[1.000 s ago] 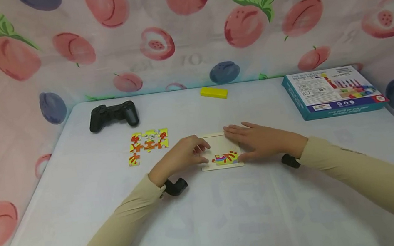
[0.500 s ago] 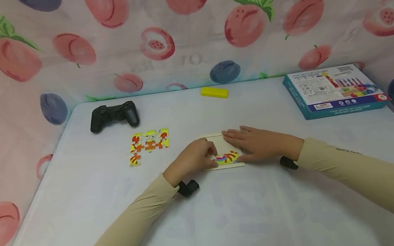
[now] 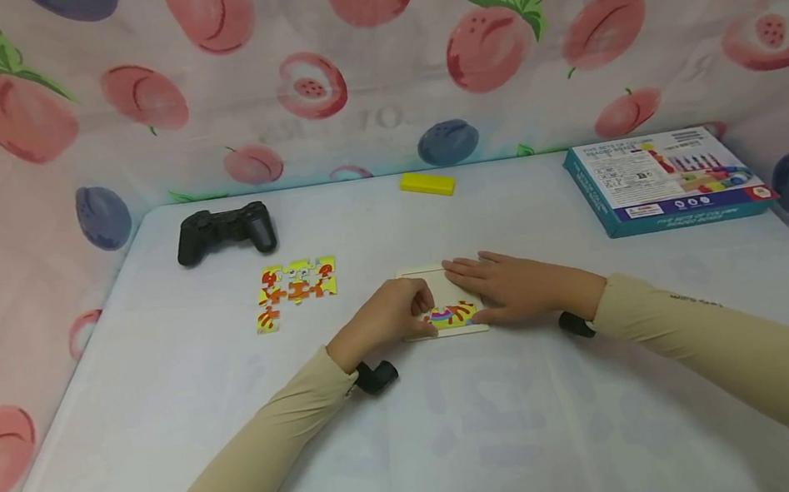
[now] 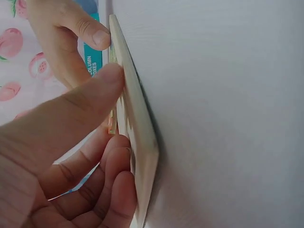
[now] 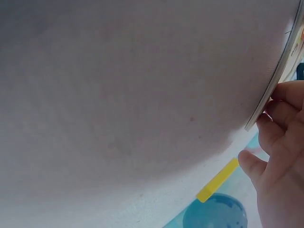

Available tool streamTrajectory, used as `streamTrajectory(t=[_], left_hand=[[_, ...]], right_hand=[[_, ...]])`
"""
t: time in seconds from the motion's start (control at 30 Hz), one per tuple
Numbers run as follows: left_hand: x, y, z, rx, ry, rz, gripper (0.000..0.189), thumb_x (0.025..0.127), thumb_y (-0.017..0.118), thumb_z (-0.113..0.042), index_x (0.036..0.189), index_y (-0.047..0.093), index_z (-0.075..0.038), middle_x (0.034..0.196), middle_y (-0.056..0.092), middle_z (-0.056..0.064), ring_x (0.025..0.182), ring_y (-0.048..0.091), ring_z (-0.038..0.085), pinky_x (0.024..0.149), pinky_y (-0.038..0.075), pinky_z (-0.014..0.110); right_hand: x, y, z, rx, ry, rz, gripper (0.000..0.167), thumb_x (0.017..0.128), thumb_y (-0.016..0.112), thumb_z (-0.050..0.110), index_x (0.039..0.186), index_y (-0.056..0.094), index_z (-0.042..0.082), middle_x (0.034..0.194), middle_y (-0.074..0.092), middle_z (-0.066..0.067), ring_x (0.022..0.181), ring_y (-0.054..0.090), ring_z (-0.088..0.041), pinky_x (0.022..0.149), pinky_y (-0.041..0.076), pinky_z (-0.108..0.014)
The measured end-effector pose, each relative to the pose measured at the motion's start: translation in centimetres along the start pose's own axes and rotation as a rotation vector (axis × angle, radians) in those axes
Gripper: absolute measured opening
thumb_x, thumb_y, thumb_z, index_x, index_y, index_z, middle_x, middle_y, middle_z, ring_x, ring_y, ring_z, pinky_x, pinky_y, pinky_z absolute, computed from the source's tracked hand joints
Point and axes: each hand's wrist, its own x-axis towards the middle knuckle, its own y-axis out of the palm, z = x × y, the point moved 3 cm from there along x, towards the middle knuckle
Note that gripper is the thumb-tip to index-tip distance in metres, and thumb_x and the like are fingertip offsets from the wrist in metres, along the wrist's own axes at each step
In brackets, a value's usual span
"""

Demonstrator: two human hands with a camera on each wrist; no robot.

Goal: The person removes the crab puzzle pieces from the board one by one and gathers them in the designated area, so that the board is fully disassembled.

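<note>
A wooden puzzle tray (image 3: 437,282) lies on the table, with joined yellow, red and rainbow puzzle pieces (image 3: 453,315) along its near side. My left hand (image 3: 396,311) is at the tray's left part, fingers curled; thumb and index finger pinch the edges of the leftmost piece (image 4: 112,124), mostly hidden by the hand in the head view. My right hand (image 3: 509,284) lies over the tray's right edge with its fingers extended, the thumb near the right end of the pieces. More puzzle pieces (image 3: 298,291), partly joined, lie to the left of the tray.
A black game controller (image 3: 224,232) sits at the back left. Near the back edge lies a yellow block (image 3: 427,184). A flat teal and white box (image 3: 667,181) occupies the back right. A fruit-print cloth (image 3: 353,58) hangs behind the white table (image 3: 511,431).
My left hand has moved right and its fingers have closed in at the left end of the pieces in the tray. My right hand has shifted slightly left, still over the tray's edge.
</note>
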Motion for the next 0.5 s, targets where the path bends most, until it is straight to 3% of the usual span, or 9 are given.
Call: streamTrajectory(t=[0.27,0.5], left_hand=[[-0.06,0.05,0.23,-0.067,0.023,-0.019,0.025,0.073,0.08,-0.011,0.089,0.062,-0.004,0.081,0.061,0.004,0.073,0.053,0.01,0.067,0.044,0.017],[-0.03,0.03,0.74,-0.133,0.003,-0.043,0.024,0.073,0.08,-0.011,0.09,0.066,-0.002,0.08,0.065,0.004,0.07,0.057,0.007,0.065,0.047,0.016]], right_hand=[[0.01,-0.02,0.0,-0.011,-0.002,0.0,0.076,0.094,0.048,0.048,0.15,0.016,0.007,0.159,0.011,-0.006,0.146,0.015,-0.024,0.117,0.016,-0.048],[-0.01,-0.07,0.1,-0.013,-0.007,-0.008,0.076,0.094,0.048,0.047,0.15,0.017,0.006,0.159,0.012,-0.007,0.146,0.016,-0.025,0.116,0.017,-0.049]])
